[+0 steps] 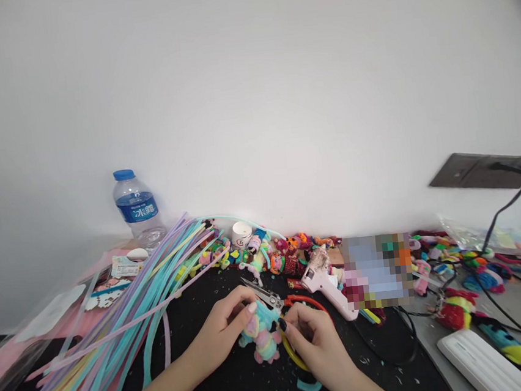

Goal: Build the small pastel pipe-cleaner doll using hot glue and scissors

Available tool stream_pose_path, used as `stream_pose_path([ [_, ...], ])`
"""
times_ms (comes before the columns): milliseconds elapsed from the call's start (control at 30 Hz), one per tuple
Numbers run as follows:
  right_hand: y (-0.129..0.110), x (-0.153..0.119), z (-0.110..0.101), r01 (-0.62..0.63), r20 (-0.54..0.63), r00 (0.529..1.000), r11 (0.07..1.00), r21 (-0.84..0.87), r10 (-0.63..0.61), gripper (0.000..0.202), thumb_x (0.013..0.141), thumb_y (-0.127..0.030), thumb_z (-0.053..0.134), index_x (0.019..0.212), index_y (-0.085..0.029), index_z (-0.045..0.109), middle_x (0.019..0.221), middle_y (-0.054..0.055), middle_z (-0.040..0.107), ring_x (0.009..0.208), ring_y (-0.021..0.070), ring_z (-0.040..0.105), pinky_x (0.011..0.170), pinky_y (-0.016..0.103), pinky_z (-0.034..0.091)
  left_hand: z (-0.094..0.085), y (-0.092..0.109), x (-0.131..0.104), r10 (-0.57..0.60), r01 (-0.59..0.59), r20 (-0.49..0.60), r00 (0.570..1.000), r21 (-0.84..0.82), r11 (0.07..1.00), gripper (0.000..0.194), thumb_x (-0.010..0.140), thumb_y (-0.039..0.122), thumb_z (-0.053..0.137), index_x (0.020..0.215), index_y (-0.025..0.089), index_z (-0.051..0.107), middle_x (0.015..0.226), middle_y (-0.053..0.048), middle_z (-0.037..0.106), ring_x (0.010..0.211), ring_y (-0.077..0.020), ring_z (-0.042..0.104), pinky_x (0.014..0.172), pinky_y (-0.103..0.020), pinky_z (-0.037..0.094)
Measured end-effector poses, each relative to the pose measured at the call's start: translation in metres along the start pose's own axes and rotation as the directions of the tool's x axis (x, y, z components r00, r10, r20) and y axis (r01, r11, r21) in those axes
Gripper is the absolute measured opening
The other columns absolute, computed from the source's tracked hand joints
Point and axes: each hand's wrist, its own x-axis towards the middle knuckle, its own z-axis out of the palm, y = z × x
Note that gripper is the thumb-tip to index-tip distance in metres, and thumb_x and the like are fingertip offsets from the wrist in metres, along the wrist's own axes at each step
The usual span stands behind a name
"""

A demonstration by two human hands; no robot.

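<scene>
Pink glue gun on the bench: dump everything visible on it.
The glue gun looks like hard plastic: pale pink body and grip, with brownish, blotchy discoloration around the upper end. It lies over the back of the black mat, grip slanting toward the lower right, upper end toward the wall. Small fuzzy figures crowd around that end; the scissors lie to its left. Neither hand touches it. A pixelated patch at its right hides any contact there. Can't tell if it's powered.

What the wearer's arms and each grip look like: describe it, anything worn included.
No sleeves show on the left forearm or right forearm, and no gloves or watch. The left grip shows a pale, glossy nail; the right grip shows one dark nail.
</scene>
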Motion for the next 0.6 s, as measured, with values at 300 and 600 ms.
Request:
stream_pose_path([
  [300,0.002,0.009,-0.007,-0.022,-0.222,0.972,0.966,0.257,0.081,0.026,0.079,-0.042,0.057,0.079,-0.016,0.056,0.059,-0.002,0.05,0.05,0.0106,0.043,0.045,0.021,0.033,-0.006,-0.001,0.007,-0.234,0.113,-0.258,0.938,-0.409,0.906,0.027,0.082,0.042,0.051,0.099,0.021,0.052,0.08,0.001,0.053,0.071,-0.0147,0.053,0.063,-0.026,0.044],
  [600,0.007,0.012,-0.016,0.11,-0.282,0.947,0.979,-0.173,-0.156,0.012,0.078,-0.018,0.054,0.088,-0.018,0.062,0.075,0.004,0.061,0.065,0.0173,0.054,0.06,0.029,0.044,-0.01,-0.005,0.013,-0.325,0.014,-0.38,0.866,-0.631,0.776,0.035,0.075,0.037,0.065,0.104,0.022,0.054,0.096,-0.002,0.06,0.082,-0.017,0.058,0.068,-0.028,0.051],
])
